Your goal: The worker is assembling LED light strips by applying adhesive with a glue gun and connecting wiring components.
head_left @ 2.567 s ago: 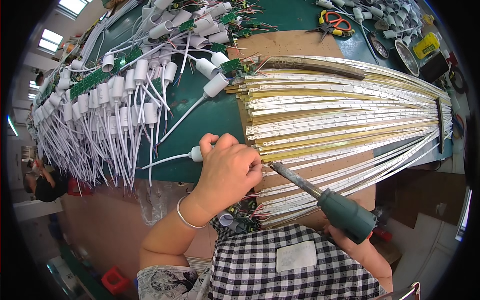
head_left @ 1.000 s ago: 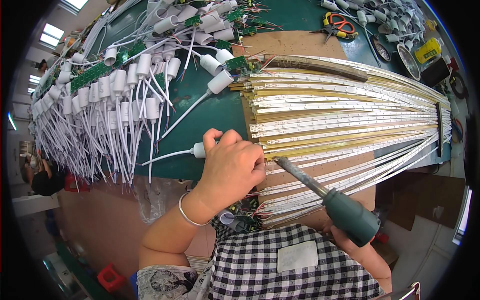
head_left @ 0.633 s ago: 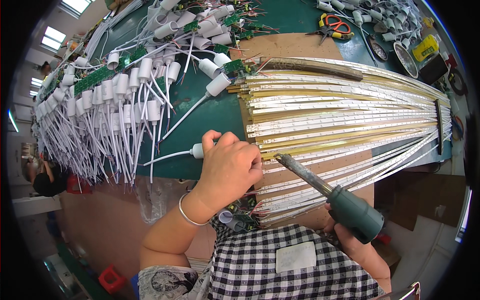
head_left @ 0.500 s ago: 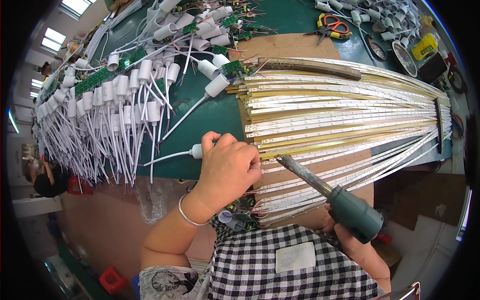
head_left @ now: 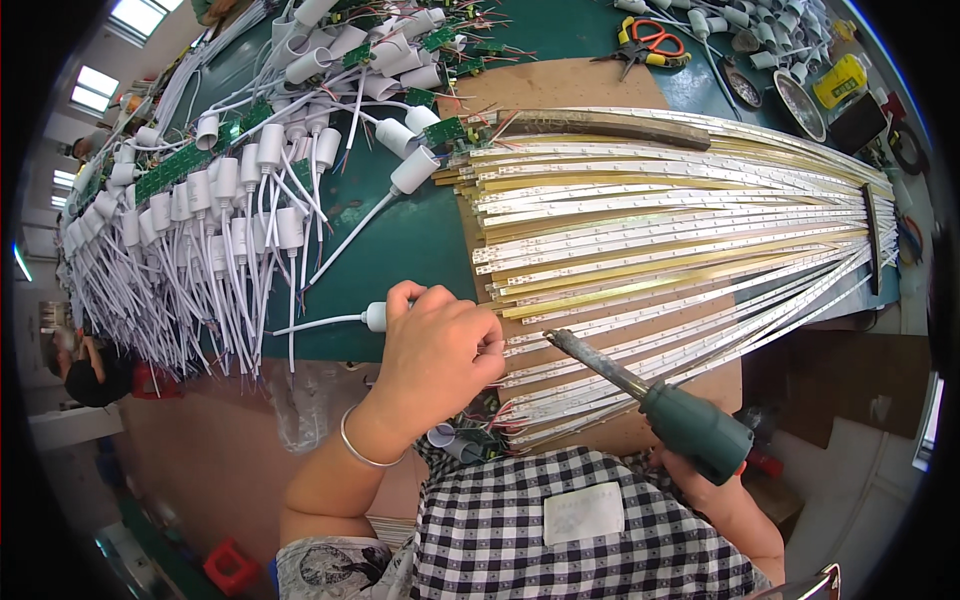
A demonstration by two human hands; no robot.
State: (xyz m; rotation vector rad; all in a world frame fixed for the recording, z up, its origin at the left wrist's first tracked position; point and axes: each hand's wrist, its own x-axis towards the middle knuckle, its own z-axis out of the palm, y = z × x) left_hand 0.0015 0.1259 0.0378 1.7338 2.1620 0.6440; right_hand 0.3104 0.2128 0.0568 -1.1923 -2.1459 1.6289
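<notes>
My left hand [head_left: 442,345] is closed, fingers curled, at the near-left ends of the LED strips. From under its fingers a white plastic cap [head_left: 376,316] sticks out, with a white cable trailing left; the rest of the cap is hidden. A soldering iron [head_left: 690,425] with a green handle is in my right hand [head_left: 695,485], which is partly hidden behind it. Its tip points up and left, over the strips. Long white and yellow-edged LED strips [head_left: 600,235] fan across a brown board [head_left: 560,85]. Red wires show at the nearest strip ends.
Many white caps with cables [head_left: 240,165] and green circuit boards [head_left: 180,165] crowd the left of the green table [head_left: 345,235]. A wooden bar [head_left: 605,128] and a dark bar [head_left: 874,240] lie across the strips. Pliers [head_left: 650,48], a metal bowl [head_left: 800,105] and a yellow bottle [head_left: 840,80] stand at the back.
The whole view has shifted slightly. Both my left hand with the cap and the soldering iron's tip have come a little nearer to me relative to the strips.
</notes>
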